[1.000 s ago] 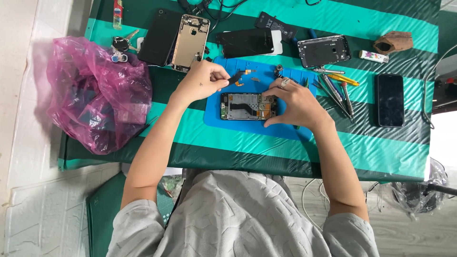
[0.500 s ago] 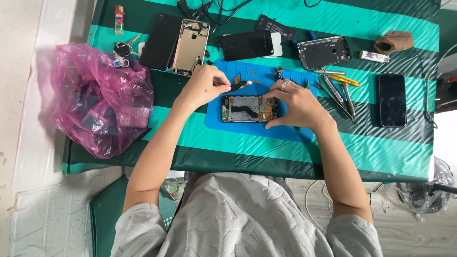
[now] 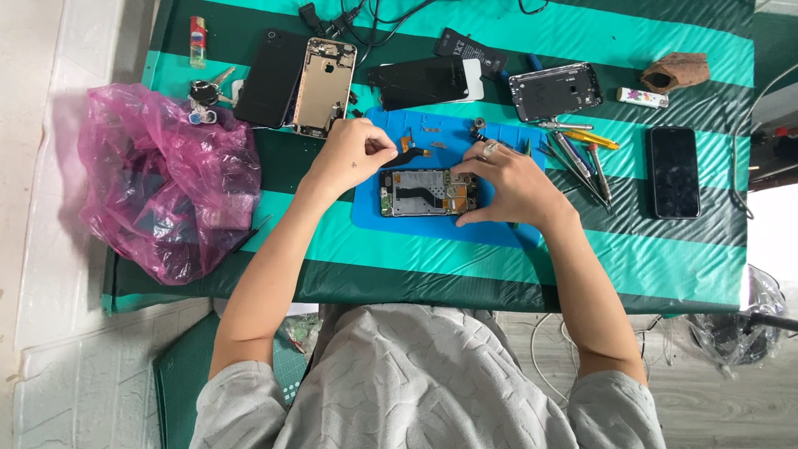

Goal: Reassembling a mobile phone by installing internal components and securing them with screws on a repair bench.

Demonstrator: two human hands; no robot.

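Observation:
An opened phone (image 3: 424, 193) with its insides showing lies on a blue work mat (image 3: 399, 226). My right hand (image 3: 509, 185) rests on the phone's right end and grips it between thumb and fingers; a ring sits on one finger. My left hand (image 3: 353, 154) hovers just up and left of the phone, pinching a thin dark flex strip (image 3: 409, 155) with an orange tip. Small loose parts (image 3: 431, 129) lie on the mat's far side.
A pink plastic bag (image 3: 166, 183) bulges at the left. Along the table's far edge lie a dark phone, a gold phone shell (image 3: 322, 86), a black screen (image 3: 424, 81), a silver shell (image 3: 555, 91) and cables. Screwdrivers (image 3: 578, 150) and a black phone (image 3: 673, 171) lie at the right.
My left hand has lifted the flex strip slightly and shifted a little. My right hand stays on the phone's right end.

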